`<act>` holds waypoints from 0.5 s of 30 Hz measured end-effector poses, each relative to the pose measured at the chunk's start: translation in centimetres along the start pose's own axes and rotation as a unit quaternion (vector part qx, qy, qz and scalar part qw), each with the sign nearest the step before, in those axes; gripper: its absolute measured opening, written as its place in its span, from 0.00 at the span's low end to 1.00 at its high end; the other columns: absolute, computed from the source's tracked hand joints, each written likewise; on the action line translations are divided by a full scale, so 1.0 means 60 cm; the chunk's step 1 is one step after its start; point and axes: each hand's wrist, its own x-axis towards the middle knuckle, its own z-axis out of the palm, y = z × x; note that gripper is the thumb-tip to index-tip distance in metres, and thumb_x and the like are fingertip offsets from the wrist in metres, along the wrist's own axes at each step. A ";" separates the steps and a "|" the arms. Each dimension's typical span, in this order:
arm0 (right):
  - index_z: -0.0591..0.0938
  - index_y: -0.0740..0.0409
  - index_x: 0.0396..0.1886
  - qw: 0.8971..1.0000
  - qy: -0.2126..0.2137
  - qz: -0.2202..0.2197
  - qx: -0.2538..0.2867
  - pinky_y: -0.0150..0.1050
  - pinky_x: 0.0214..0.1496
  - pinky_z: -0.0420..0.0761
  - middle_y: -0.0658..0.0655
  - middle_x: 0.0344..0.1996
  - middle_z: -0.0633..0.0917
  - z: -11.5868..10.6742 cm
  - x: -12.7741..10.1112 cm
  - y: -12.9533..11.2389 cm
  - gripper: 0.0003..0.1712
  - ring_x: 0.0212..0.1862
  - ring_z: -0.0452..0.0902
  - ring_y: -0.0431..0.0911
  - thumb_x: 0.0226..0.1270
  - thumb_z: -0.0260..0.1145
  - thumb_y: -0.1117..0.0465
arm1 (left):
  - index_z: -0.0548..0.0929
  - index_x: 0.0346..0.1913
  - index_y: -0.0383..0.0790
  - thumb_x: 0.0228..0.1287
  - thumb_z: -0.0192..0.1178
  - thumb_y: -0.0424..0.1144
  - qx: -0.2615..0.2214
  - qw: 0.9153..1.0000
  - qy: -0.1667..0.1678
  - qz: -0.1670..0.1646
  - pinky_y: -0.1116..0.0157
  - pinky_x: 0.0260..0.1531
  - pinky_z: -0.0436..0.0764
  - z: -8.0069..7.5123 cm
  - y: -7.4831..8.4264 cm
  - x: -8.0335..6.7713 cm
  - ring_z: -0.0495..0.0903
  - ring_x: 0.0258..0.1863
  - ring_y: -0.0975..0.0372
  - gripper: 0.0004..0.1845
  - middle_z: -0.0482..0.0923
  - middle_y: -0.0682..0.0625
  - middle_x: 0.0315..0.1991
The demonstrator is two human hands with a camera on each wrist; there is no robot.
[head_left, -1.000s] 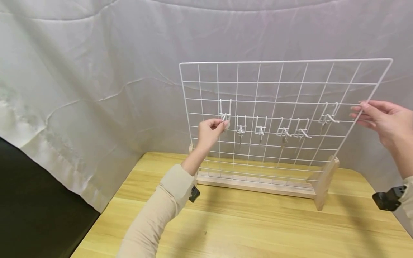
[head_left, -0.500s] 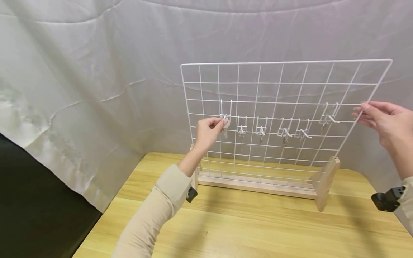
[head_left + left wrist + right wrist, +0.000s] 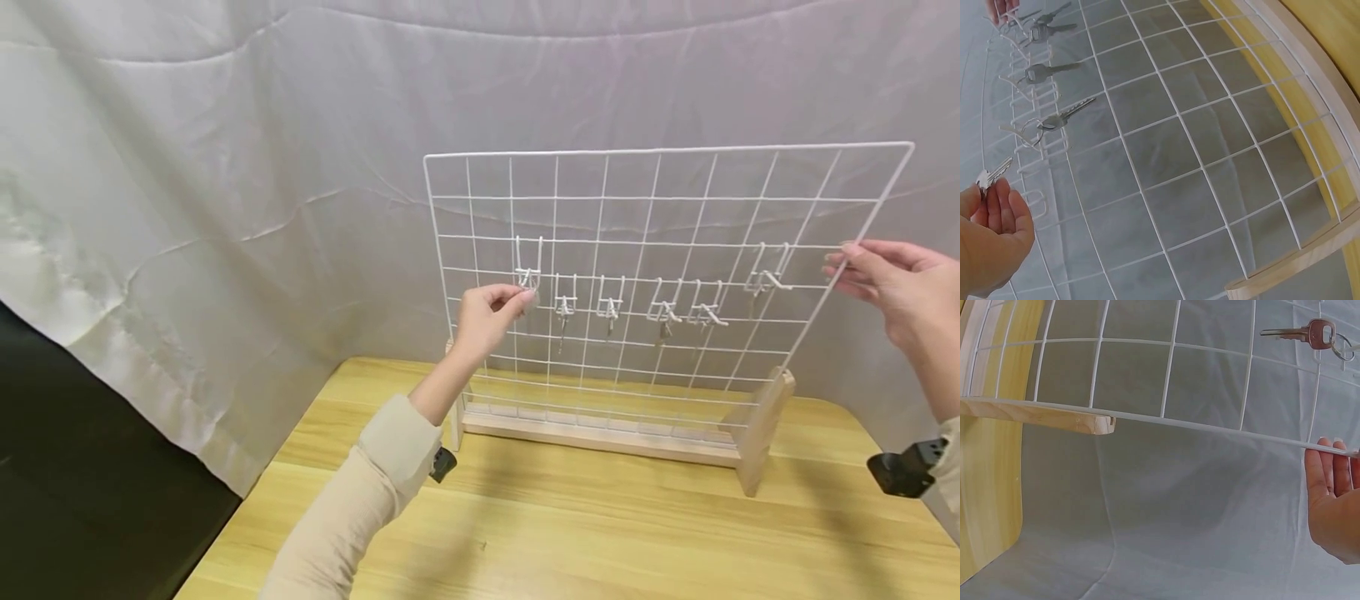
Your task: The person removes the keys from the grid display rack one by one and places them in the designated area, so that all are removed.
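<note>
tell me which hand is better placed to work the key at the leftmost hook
Left. The left hand already pinches the key right at the leftmost hook. The right hand is at the far edge of the wire grid, its fingers on the frame, apparently steadying it.

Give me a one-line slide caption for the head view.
Left hand pinches a key at the leftmost hook of a white wire grid; right hand steadies its edge.
</note>
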 end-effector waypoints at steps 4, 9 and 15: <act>0.84 0.59 0.27 1.000 0.009 0.013 -0.022 0.28 0.26 0.84 0.53 0.19 0.87 -0.001 0.000 -0.001 0.03 0.23 0.84 0.41 0.57 0.65 0.70 | 0.84 0.36 0.29 0.59 0.63 0.35 -0.002 1.000 -0.002 0.000 0.78 0.22 0.75 -0.002 -0.005 -0.007 0.77 0.21 0.64 0.09 0.83 0.35 0.29; 0.84 0.57 0.27 0.999 0.016 0.027 -0.039 0.28 0.26 0.84 0.52 0.19 0.87 -0.002 -0.002 -0.001 0.02 0.23 0.84 0.40 0.55 0.67 0.67 | 0.84 0.36 0.29 0.60 0.62 0.35 -0.003 1.000 -0.010 0.000 0.77 0.25 0.78 -0.003 -0.008 -0.014 0.77 0.22 0.65 0.10 0.83 0.34 0.30; 0.83 0.56 0.28 0.998 0.016 0.025 -0.052 0.28 0.26 0.83 0.51 0.19 0.87 -0.001 -0.002 -0.005 0.03 0.23 0.84 0.40 0.57 0.66 0.67 | 0.83 0.37 0.27 0.61 0.60 0.34 -0.011 1.000 -0.018 0.016 0.72 0.31 0.83 -0.004 -0.009 -0.016 0.79 0.24 0.61 0.10 0.82 0.33 0.31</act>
